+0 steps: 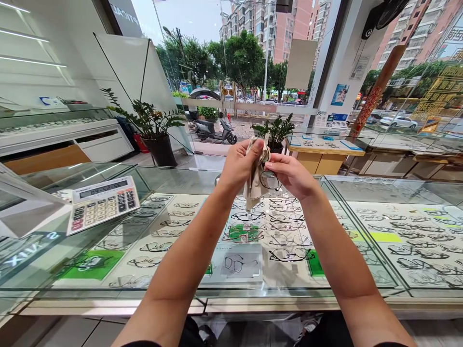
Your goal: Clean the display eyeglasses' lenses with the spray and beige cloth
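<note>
Both my hands are raised in front of me above a glass display case. My left hand [243,161] is closed on a beige cleaning cloth [255,185], whose loose end hangs down. Part of the cloth is folded over the upper lens of a pair of eyeglasses [270,181]. My right hand [289,172] pinches the frame of the glasses between thumb and fingers. One round dark-rimmed lens shows below the fingers; the other is mostly hidden by the cloth and my left hand.
Under the glass top of the display case [170,301] lie rows of eyeglasses [291,254]. A calculator [103,202] stands on the left, beside a white angled panel. Potted plants [159,130], a low counter [325,149] and a large window are beyond.
</note>
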The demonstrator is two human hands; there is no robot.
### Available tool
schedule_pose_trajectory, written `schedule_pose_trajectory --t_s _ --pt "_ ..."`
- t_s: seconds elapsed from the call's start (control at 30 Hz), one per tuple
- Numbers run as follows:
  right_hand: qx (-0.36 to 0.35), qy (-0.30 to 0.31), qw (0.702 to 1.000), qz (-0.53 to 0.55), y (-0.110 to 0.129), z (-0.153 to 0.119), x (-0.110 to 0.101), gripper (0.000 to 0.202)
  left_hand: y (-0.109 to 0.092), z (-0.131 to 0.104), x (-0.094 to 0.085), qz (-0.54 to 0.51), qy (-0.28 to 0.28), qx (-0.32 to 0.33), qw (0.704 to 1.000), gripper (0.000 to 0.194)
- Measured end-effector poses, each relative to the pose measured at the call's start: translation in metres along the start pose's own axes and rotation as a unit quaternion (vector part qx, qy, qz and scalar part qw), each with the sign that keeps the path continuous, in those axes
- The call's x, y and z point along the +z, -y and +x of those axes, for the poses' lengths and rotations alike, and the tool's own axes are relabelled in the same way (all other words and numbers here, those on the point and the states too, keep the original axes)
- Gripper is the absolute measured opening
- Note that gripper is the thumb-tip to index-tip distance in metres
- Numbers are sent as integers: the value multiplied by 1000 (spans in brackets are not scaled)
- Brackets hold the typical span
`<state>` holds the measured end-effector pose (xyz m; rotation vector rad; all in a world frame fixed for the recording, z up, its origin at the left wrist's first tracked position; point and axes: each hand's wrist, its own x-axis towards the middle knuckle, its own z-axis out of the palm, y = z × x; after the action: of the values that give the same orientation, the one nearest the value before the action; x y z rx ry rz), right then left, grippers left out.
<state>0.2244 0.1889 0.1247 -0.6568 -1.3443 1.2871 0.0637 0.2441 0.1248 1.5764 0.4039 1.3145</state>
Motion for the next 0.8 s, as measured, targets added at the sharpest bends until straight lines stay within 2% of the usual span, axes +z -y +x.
schedule_pose_trajectory --t_s 0.13,0.23,0.37,0.5,0.6,0.67,0.8 --pt "-7 -12 1000 -21 5 0 -7 26 -8 2 -18 -24 92 -14 995 53" --pt "-5 -17 999 -30 10 -1 -14 30 -14 1 -24 -12 122 -29 992 47" --pt "5 3 1000 -17 10 -3 -15 34 -17 -3 -15 -7 88 -13 996 52" --pt "8 31 999 7 0 0 -8 36 -9 -4 3 23 -7 48 999 57" --pt "13 37 999 13 -6 3 -4 39 -2 -2 7 46 -74 100 991 62" --pt "16 28 999 5 -5 5 -5 40 0 0 4 44 -66 102 992 64" --pt "12 5 1000 -11 3 3 -16 37 -2 3 -6 27 36 35 998 61"
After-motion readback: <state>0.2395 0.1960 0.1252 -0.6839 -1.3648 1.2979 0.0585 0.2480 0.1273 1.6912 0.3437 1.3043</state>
